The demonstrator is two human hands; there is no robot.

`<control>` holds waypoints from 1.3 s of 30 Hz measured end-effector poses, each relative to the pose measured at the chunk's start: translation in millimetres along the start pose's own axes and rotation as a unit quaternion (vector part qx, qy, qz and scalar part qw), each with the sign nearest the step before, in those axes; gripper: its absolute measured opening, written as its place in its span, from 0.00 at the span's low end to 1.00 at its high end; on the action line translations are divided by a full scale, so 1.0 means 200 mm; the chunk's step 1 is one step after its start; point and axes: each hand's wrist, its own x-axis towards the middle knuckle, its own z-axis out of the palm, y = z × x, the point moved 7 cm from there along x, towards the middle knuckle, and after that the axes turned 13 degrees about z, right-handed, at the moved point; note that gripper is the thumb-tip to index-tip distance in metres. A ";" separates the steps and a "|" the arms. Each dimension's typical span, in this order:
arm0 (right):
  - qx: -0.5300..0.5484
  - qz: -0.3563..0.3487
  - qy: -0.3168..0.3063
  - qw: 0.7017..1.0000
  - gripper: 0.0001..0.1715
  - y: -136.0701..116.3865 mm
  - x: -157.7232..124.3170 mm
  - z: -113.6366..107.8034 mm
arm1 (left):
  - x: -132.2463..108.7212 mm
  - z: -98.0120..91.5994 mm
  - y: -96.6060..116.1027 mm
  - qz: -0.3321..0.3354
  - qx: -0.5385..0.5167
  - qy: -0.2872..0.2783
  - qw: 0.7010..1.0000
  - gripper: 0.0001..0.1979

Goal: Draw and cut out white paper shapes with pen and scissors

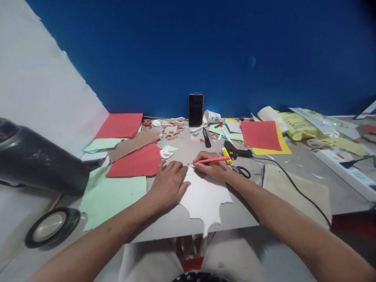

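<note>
A torn-edged white paper sheet (205,197) lies on the grey table (188,150) right in front of me. My left hand (169,184) rests flat on the sheet's left part, fingers spread and pressing it down. My right hand (213,170) is closed around an orange-red pencil (212,159), whose tip touches the top edge of the white sheet near my left fingertips. The pencil lies almost level, pointing left.
Red paper (136,164), mint-green paper (113,196) and cardboard (132,145) lie to the left. Scissors (242,171), a glue gun (235,150) with its black cord, red-on-yellow sheets (261,136), a phone (196,110), a paper cup (211,116), a tape roll (51,227) and a power strip (346,170) surround the sheet.
</note>
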 end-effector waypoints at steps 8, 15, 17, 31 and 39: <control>-0.085 -0.028 -0.006 0.996 0.04 -0.05 -0.01 -0.01 | -0.01 0.01 -0.01 0.000 0.000 0.005 1.000 0.15; -0.086 -0.021 -0.014 0.996 0.02 -0.04 0.00 0.00 | 0.00 -0.01 0.01 -0.002 0.010 -0.008 1.000 0.14; -0.058 -0.014 0.003 0.998 0.03 -0.01 0.00 -0.01 | 0.00 -0.01 0.01 0.002 0.013 -0.006 1.000 0.15; -0.097 -0.011 0.015 0.995 0.03 -0.04 -0.01 -0.02 | 0.00 0.01 0.00 0.006 0.022 0.002 1.000 0.15; -0.096 0.023 -0.003 0.995 0.02 -0.04 -0.01 -0.01 | 0.00 0.00 0.00 0.004 0.014 0.008 1.000 0.14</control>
